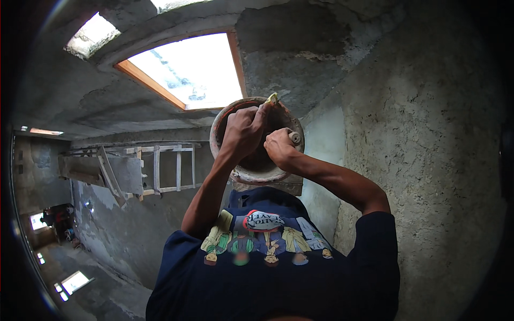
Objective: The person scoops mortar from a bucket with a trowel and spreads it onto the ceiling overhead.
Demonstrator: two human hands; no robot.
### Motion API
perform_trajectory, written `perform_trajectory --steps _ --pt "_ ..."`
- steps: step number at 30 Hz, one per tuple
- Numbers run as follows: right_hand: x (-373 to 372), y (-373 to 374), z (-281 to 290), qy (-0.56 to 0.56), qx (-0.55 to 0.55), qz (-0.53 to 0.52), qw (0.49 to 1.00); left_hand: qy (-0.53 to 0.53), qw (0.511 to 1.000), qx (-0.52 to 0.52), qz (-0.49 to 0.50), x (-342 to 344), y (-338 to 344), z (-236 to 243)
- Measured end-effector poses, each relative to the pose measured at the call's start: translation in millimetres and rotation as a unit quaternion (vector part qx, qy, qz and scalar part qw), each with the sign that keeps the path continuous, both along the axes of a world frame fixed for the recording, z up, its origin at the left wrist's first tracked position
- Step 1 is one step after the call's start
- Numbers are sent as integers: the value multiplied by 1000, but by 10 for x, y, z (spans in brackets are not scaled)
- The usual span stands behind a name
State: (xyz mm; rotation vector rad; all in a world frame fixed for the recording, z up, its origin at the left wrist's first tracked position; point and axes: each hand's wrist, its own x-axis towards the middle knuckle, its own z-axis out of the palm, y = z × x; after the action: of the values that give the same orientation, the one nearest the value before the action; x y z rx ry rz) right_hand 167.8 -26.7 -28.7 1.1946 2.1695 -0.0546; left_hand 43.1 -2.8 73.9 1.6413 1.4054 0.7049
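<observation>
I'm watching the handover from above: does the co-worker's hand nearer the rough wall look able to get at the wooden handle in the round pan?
Probably yes: that hand lies inside the round pan, its fingers curled right beside the wooden handle, with nothing visible between them.

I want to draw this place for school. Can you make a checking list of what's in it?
surface: a grey block sits under the bucket.
job's things: a round bucket with a reddish rim; a pale handle sticks out of it.
clutter: wooden planks lean by the far wall.
hands: the left hand is curled shut at the bucket's top rim, and what it grips is hidden; the right hand is closed on the handle.
cables: nothing seen.
surroundings: rough cement walls, a bright opening with a wooden frame, a wooden ladder.
</observation>
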Motion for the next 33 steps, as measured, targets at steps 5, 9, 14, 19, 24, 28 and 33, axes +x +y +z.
perform_trajectory --steps 5,9,14,19,24,28,33 --pt "117 -68 126 33 -36 45 998 10 1000 12 11 12 -7 -30" --pt "246 -108 187 79 -105 61 989 -22 999 33 -5 59 -85 -70" --pt "465 -202 42 154 -85 45 983 -50 997 22 -52 212 -235 6" --pt "876 -321 -192 422 -20 63 904 -65 992 -40 -99 302 -283 176" --pt "843 -404 -290 491 -36 24 870 -94 990 -42 -92 340 -303 206" --pt "828 -379 -133 553 -32 -44 831 -137 985 -77 -69 247 -206 176" --pt "933 -194 99 474 -105 -123 866 -150 982 -112 6 -42 -64 231"
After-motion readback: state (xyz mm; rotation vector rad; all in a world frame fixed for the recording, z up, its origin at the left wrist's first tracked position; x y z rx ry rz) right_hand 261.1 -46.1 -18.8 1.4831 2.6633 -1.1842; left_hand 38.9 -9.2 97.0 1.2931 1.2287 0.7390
